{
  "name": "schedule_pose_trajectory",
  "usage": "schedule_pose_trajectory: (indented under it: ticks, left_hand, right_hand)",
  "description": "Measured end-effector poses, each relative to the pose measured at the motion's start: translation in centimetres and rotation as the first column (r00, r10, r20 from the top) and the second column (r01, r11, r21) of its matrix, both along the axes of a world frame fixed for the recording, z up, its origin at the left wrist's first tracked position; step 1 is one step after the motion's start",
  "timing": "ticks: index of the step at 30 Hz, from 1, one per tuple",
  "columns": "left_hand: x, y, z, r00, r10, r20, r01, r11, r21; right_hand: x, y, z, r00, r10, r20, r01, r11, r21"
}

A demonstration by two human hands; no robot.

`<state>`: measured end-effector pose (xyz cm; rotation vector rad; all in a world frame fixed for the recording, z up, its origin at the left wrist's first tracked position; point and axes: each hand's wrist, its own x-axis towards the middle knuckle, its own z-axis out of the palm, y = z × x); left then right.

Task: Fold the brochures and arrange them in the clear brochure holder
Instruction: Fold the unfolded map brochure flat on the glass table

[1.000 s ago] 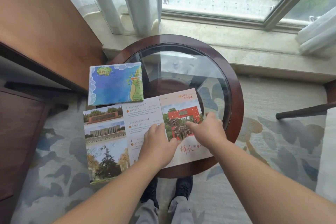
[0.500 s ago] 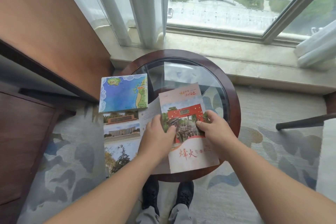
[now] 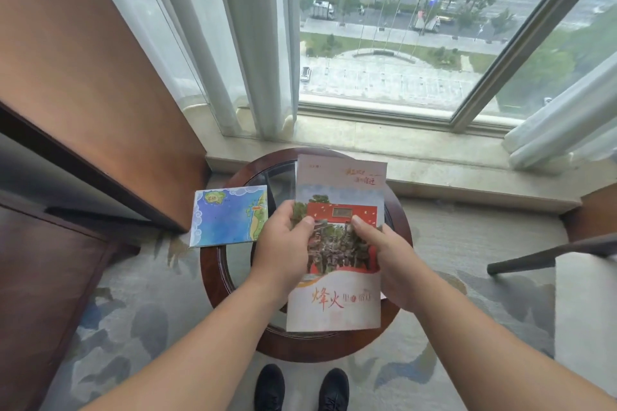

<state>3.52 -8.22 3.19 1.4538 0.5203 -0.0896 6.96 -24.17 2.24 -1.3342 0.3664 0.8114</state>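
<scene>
A round dark-wood counter with a glass top (image 3: 209, 277) stands on grey patterned carpet (image 3: 133, 310), below a pale stone windowsill (image 3: 417, 143) and white curtains (image 3: 253, 43). A blue map brochure (image 3: 227, 217) lies at its left edge. Over the counter, the left grip (image 3: 283, 253) and right grip (image 3: 390, 264) pinch the sides of a folded white brochure with a red gate photo (image 3: 337, 307), which hides much of the glass.

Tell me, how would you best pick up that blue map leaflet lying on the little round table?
Pinch the blue map leaflet by its left edge, coming from the left. It lies flat, but that edge juts out past the wooden rim of the round table, so fingers can probably slide underneath with the thumb on top. Elsewhere it rests flush on the tabletop, leaving no gap.
</scene>
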Motion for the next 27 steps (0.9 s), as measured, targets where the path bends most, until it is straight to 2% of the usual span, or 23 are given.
schedule_pose_trajectory:
  ticks: [2, 5, 7, 8, 11, 12, 16, 19, 22, 25, 27]
  left_hand:
    - [0.3, 0.2, 0.3, 1.0, 0.011, -0.006, -0.011, 1.0, 0.023]
    - [0.6, 0.4, 0.4, 1.0, 0.02, -0.009, -0.015, 0.935, 0.354]
    - [0.7, 0.4, 0.5, 0.998, 0.05, -0.031, -0.028, 0.869, 0.494]
    - [0.8, 0.5, 0.5, 0.996, 0.063, -0.068, -0.022, 0.871, 0.49]
    - [0.8, 0.5, 0.6, 0.984, 0.053, -0.173, -0.019, 0.981, 0.194]
    - [0.7, 0.4, 0.6, 0.984, 0.038, -0.176, -0.012, 0.99, 0.144]
    - [0.6, 0.2, 0.0, 0.993, 0.043, -0.107, -0.025, 0.986, 0.165]
    - [0.8, 0.3, -0.8, 0.994, -0.003, -0.108, 0.014, 0.995, 0.104]
    - [1.0, 0.4, -3.1, 0.987, -0.037, -0.159, 0.076, 0.965, 0.25]
    - [1.5, 0.1, -6.4, 0.968, -0.086, -0.236, 0.181, 0.889, 0.421]
    - [2.0, -0.5, -8.9, 0.955, -0.125, -0.27, 0.244, 0.847, 0.473]
  right_hand:
    - [0.2, 0.3, 0.6, 0.999, -0.04, 0.011, 0.04, 0.999, -0.002]
    - [0.6, 0.8, 1.1, 0.991, -0.114, 0.074, 0.117, 0.992, -0.05]
    - [0.7, 1.0, 1.5, 0.988, -0.125, 0.09, 0.129, 0.991, -0.037]
    - [0.8, 1.0, 1.6, 0.988, -0.122, 0.092, 0.124, 0.992, -0.022]
    - [0.9, 0.9, 1.4, 0.99, -0.108, 0.096, 0.108, 0.994, 0.003]
    - [0.8, 1.0, 1.3, 0.989, -0.105, 0.105, 0.107, 0.994, -0.013]
    - [0.8, 1.0, 0.3, 0.976, -0.067, 0.206, 0.116, 0.965, -0.235]
    - [0.8, 0.4, -0.9, 0.983, -0.098, 0.158, 0.141, 0.948, -0.285]
    - [0.6, -0.1, -2.4, 0.98, -0.045, 0.191, 0.124, 0.897, -0.424]
    - [0.5, -0.4, -4.8, 0.973, 0.081, 0.218, 0.063, 0.81, -0.583]
    - [0.6, -0.6, -7.1, 0.964, 0.169, 0.204, 0.011, 0.744, -0.668]
